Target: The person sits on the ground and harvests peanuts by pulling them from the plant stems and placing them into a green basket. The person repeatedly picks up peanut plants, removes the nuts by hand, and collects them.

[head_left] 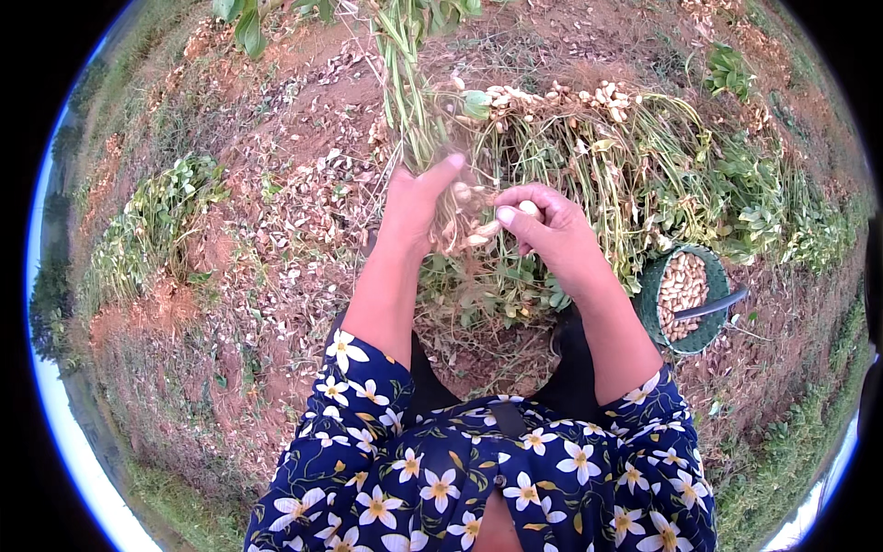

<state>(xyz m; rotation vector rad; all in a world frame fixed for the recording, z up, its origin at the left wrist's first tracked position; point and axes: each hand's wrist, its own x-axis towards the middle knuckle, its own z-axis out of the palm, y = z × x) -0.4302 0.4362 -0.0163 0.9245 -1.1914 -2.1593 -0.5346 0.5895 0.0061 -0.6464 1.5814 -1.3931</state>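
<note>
My left hand (419,201) grips a bunch of peanut plants (408,103) by the stems near the roots. The leafy tops point away from me, and a cluster of peanut pods (463,217) hangs on the roots at the near end. My right hand (552,231) is beside that cluster, thumb and forefinger pinched on peanut pods. One pale pod (529,208) shows between its fingers. Whether the pinched pods are still joined to the roots, I cannot tell.
A green bucket (648,303) with a dark handle, holding many loose peanuts (683,290), stands at my right. Beyond my hands lies a row of pulled peanut plants (586,159), pods at the far end. Another leafy heap (155,221) lies left on leaf-strewn soil (276,297).
</note>
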